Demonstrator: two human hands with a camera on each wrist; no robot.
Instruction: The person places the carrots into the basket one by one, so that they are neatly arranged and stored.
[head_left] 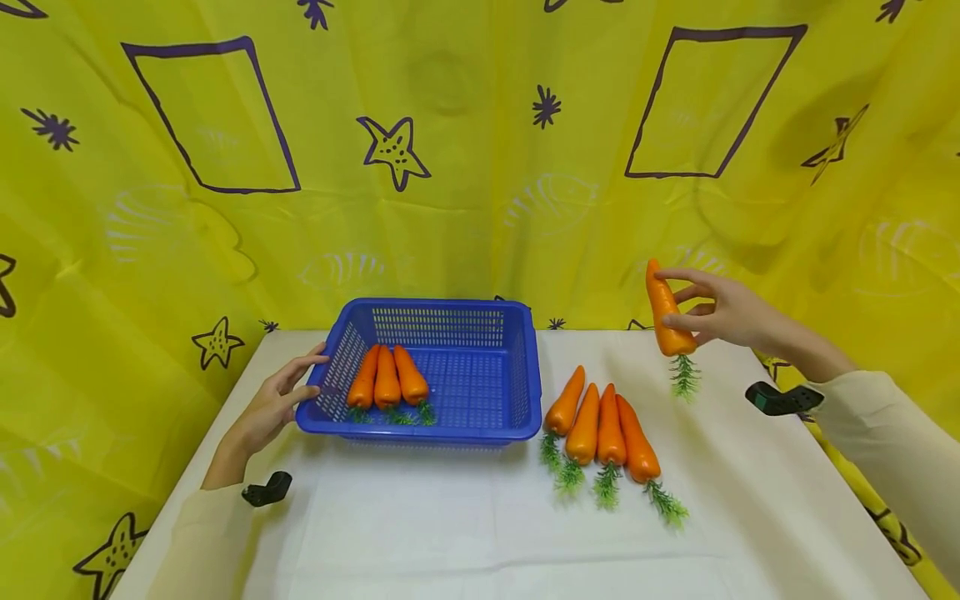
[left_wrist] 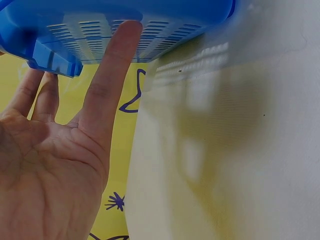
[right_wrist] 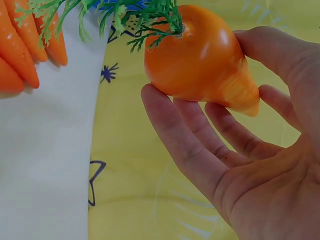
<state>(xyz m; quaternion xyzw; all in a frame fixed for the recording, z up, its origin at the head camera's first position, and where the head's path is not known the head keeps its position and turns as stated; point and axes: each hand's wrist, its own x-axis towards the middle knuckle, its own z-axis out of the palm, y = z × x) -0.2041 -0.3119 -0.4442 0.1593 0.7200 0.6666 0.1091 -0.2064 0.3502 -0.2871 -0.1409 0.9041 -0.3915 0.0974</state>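
Note:
A blue plastic basket (head_left: pixel 480 432) sits on the left part of the table with three carrots (head_left: pixel 387 379) lying side by side in its left half. My left hand (head_left: pixel 266 408) holds the basket's left rim; its thumb (left_wrist: pixel 117 65) lies against the outer wall in the left wrist view. Raised above the table at the right, my right hand (head_left: pixel 720 310) grips a single carrot (head_left: pixel 663 308) between thumb and fingers. That carrot points tip up, its green top hanging down. Several more carrots (head_left: pixel 611 429) lie fanned out right of the basket, leafy ends toward me.
A white cloth (head_left: pixel 420 525) covers the table. Behind and along both sides hangs a yellow curtain (head_left: pixel 480 225) with dark star drawings. Dark devices are worn at the left wrist (head_left: pixel 267 490) and right wrist (head_left: pixel 783 399).

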